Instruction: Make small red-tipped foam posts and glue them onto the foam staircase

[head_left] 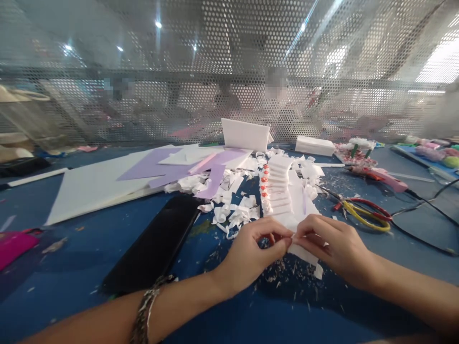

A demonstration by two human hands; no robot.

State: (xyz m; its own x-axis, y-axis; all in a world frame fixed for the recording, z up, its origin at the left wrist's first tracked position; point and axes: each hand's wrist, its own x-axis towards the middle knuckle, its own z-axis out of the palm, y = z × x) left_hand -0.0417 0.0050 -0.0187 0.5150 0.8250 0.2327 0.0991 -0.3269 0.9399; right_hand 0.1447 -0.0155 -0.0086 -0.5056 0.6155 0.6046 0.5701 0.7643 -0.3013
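Note:
My left hand (256, 251) and my right hand (333, 246) meet with their fingertips close together. Each is closed in a pinch on a small white piece of paper, mostly hidden by the fingers. Just beyond them lies a white paper strip with stacked ridges (278, 184), small red-orange pieces (264, 180) running down its left edge. A white sheet (304, 253) shows below the right fingers. Curled white paper scraps (238, 215) are heaped on both sides of the strip.
Purple sheets (154, 162) lie on a large white board (86, 191) at left. A black case (154, 243) rests near my left forearm. On the right are red-and-yellow-handled scissors (369, 215) and a pink glue gun (389, 177) with a cord. A perforated metal screen (229, 62) stands behind.

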